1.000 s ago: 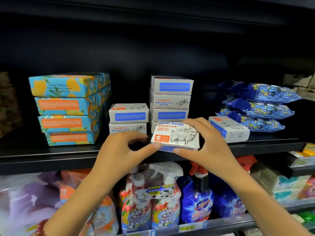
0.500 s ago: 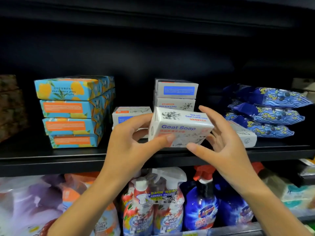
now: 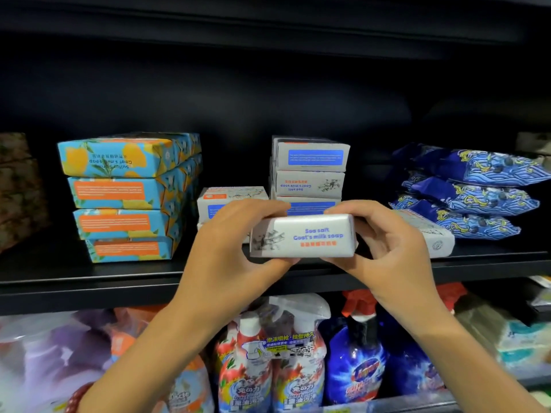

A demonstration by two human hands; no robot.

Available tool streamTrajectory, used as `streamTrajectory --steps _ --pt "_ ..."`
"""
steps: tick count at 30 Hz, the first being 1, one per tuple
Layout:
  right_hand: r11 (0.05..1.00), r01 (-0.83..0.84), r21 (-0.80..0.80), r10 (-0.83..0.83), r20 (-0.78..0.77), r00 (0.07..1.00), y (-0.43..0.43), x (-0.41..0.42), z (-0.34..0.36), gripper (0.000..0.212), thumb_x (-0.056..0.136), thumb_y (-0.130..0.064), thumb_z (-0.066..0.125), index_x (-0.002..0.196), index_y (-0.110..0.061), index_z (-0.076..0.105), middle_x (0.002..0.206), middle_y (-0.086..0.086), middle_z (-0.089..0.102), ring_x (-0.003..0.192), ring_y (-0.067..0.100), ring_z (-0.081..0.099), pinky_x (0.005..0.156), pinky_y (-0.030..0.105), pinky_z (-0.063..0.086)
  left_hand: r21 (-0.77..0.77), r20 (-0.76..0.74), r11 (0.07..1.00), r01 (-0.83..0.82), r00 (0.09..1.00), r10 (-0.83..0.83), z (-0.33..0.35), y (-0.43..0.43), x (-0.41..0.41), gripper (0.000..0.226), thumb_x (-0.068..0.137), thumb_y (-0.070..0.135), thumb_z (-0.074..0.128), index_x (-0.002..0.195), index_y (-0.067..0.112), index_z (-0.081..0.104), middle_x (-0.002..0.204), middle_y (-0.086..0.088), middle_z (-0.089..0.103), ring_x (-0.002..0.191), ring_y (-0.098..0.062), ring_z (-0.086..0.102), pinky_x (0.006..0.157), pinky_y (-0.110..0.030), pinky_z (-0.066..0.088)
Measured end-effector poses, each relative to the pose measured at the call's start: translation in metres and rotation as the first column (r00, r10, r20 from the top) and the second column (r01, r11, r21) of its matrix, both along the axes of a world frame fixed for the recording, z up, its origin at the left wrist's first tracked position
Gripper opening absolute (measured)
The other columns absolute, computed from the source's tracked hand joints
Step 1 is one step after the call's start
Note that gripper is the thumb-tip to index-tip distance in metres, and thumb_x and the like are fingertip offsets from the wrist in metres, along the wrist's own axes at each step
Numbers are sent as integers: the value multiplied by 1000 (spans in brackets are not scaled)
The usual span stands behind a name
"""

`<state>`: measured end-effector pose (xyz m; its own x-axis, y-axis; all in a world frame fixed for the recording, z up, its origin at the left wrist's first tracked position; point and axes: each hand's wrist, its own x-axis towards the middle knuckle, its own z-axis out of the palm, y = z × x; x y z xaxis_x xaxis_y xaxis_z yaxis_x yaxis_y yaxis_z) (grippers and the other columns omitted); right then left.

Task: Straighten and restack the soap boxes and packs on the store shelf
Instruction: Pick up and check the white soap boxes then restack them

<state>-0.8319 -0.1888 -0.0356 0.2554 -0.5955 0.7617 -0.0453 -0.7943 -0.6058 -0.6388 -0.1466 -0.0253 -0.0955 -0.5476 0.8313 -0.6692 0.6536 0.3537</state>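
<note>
A white goat's milk soap box (image 3: 304, 236) is held level in front of the black shelf (image 3: 89, 281), its long side with blue lettering facing me. My left hand (image 3: 232, 248) grips its left end and my right hand (image 3: 387, 251) grips its right end. Behind it rises a stack of white soap boxes (image 3: 310, 168). A shorter white stack (image 3: 229, 198) stands to its left, partly hidden by my left hand. Another white box (image 3: 438, 239) lies askew at the right. Stacked blue-and-orange soap boxes (image 3: 125, 198) stand at the left.
Three dark blue patterned packs (image 3: 471, 192) are piled at the right of the shelf. The lower shelf holds spray bottles (image 3: 268, 362), a blue bottle (image 3: 357, 362) and soft packs (image 3: 44, 353). A dark patterned box (image 3: 18, 189) stands at the far left.
The box has been lifted off the shelf front and rolled in both hands, from its goat-picture face to its narrow lettered side.
</note>
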Motion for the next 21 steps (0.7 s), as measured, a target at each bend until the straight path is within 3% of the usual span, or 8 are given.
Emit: streamTrajectory --steps 7,11,13,17,21 --pt "1000 -7 -20 7 32 999 5 8 3 47 68 -7 75 107 -30 61 108 -10 64 109 16 60 89 26 50 68 -38 998 -5 999 8 -8 -9 0 39 65 34 78 99 18 68 95 11 67 91 -3 60 77 -21 47" --pt "995 -102 21 99 126 987 3 11 6 61 68 -7 75 122 -28 55 117 -6 63 115 15 57 90 24 49 200 -245 953 226 954 -175 -14 -10 -2 41 66 35 80 104 25 67 100 15 70 95 -2 65 78 -19 53" --pt "993 -103 60 97 97 991 2 13 3 64 72 -12 74 130 -24 49 120 -7 62 116 12 56 91 25 49 224 -333 922 317 914 -234 -15 -12 -4 39 70 32 79 106 23 67 102 14 71 95 -3 67 77 -18 53" --pt "989 -71 128 74 -23 997 3 17 -7 38 81 -27 68 116 -37 57 112 -15 65 107 6 61 84 19 50 231 -417 875 426 856 -307 -17 -15 -4 35 74 33 72 107 25 65 106 13 71 98 -7 67 77 -16 53" --pt "998 25 63 -21 -57 998 6 17 -9 32 79 -34 68 110 -38 60 107 -17 66 103 5 62 83 16 49 228 -448 847 480 824 -347 -19 -15 -3 38 72 31 73 108 27 62 108 12 70 101 -8 66 80 -16 51"
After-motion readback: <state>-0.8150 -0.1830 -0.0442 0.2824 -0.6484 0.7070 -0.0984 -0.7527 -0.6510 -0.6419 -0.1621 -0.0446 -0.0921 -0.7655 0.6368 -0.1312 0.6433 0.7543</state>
